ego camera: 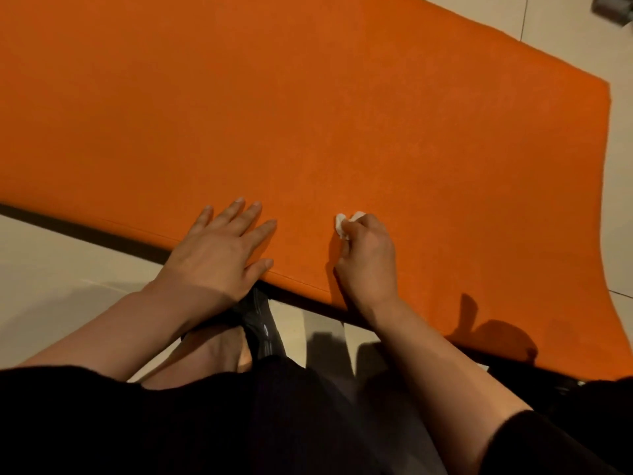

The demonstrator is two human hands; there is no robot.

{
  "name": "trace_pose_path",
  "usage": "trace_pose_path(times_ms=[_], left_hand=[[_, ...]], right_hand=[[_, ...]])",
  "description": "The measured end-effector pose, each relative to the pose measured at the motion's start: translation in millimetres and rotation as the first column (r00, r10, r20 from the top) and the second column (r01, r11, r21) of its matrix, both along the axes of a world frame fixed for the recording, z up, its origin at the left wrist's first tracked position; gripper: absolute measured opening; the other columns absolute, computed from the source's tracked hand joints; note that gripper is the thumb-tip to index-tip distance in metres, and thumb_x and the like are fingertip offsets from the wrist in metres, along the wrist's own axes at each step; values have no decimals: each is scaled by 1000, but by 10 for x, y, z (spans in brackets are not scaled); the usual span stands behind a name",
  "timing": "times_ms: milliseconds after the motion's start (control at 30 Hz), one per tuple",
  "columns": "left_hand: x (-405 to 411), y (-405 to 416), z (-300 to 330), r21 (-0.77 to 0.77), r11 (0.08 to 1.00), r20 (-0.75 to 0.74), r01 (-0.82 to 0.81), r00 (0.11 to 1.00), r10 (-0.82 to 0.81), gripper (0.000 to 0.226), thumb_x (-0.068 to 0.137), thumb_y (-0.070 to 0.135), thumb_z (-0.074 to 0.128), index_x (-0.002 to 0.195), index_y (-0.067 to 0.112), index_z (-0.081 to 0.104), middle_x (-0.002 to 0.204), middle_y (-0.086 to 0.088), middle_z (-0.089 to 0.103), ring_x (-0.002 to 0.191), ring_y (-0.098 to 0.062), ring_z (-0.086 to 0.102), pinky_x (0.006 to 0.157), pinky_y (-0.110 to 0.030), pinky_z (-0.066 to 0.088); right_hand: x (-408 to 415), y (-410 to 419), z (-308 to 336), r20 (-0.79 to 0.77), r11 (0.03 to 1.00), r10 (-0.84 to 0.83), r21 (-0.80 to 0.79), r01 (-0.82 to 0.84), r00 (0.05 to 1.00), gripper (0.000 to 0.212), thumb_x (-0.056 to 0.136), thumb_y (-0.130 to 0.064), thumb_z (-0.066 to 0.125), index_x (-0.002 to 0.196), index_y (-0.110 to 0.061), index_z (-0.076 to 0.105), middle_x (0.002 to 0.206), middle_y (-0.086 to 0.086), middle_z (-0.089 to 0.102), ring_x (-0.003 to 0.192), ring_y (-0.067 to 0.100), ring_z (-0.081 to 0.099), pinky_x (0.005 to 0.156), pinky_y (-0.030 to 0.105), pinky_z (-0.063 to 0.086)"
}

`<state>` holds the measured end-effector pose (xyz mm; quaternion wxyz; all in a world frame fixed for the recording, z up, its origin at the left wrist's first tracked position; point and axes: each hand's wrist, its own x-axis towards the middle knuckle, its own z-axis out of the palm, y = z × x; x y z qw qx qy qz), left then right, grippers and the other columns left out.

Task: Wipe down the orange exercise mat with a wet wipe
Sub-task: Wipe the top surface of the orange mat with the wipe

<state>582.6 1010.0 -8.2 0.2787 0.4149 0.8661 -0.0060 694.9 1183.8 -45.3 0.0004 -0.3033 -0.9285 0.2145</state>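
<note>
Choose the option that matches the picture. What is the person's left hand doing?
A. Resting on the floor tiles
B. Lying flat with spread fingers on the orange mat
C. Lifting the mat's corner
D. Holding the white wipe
B: the left hand lies flat, fingers spread, on the orange mat near its front edge, while the right hand grips the white wipe.

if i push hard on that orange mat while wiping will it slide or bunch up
Probably it slides more than it bunches: the orange mat lies on smooth floor tiles. The left hand pressed flat near its edge likely steadies it. It looks thick and fairly firm, lying flat around the right hand and wet wipe.
</note>
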Motion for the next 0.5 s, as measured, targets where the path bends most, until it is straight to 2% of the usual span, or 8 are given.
trace_pose_path(times_ms=[67, 100, 167, 233, 300, 400, 500], left_hand=[[2, -37, -16, 53, 998, 6, -15, 1000, 15, 64, 98, 51, 34, 153, 30, 11, 162, 0, 1, 149, -19, -4, 119, -43, -3], [4, -42, -23, 65, 998, 6, -14, 1000, 14, 64, 97, 51, 35, 153, 30, 13, 162, 0, 2, 149, -19, -3, 119, -43, -2], [9, -46, -41, 87, 996, 5, -5, 1000, 5, 64, 97, 51, 37, 153, 30, 16, 162, 0, 5, 149, -19, 0, 118, -43, -1], [0, -66, -60, 117, 993, 5, -3, 1000, 3, 64, 96, 49, 41, 152, 29, 20, 161, -1, 9, 149, -20, 3, 118, -44, 1], [1, -124, -69, 137, 991, 10, 11, 1000, -12, 63, 96, 49, 43, 152, 28, 21, 161, -1, 10, 149, -20, 3, 118, -43, 0], [30, -215, -87, 186, 982, -13, 45, 999, -43, 62, 96, 52, 38, 151, 27, 20, 160, -3, 13, 148, -20, 6, 116, -39, -4], [49, -219, -92, 179, 983, -6, 46, 999, -46, 65, 95, 47, 49, 151, 27, 21, 160, -2, 10, 148, -19, 4, 115, -38, -6]], right_hand=[[56, 4, 28, 19, 990, -140, 24, 139, 990, 23, 91, 0, 53, 107, 3, 69, 105, 15, 59, 98, 32, 54, 76, 24, 34], [-13, -75, 47, 11, 990, -140, 11, 140, 990, 22, 91, -1, 53, 105, 4, 69, 105, 16, 59, 98, 32, 53, 78, 28, 38], [-204, -333, 81, -29, 998, -34, -61, 32, 999, 21, 89, -2, 55, 104, 5, 68, 103, 17, 58, 97, 33, 52, 80, 32, 40], [-311, -560, 153, -92, 984, 121, -120, -131, 988, 23, 88, -3, 58, 107, 5, 66, 103, 17, 57, 97, 31, 50, 78, 29, 36], [-231, -569, 182, -93, 968, 202, -131, -213, 975, 28, 88, -4, 60, 115, 3, 64, 103, 15, 56, 98, 29, 50, 79, 25, 33], [144, -356, 157, -9, 993, 97, -60, -98, 995, 28, 94, -8, 55, 120, -1, 63, 108, 9, 56, 101, 24, 50, 81, 22, 32], [287, -386, 192, 48, 998, -61, -1, 61, 997, 32, 91, -5, 57, 123, -1, 62, 111, 9, 55, 102, 23, 50, 82, 25, 39]])
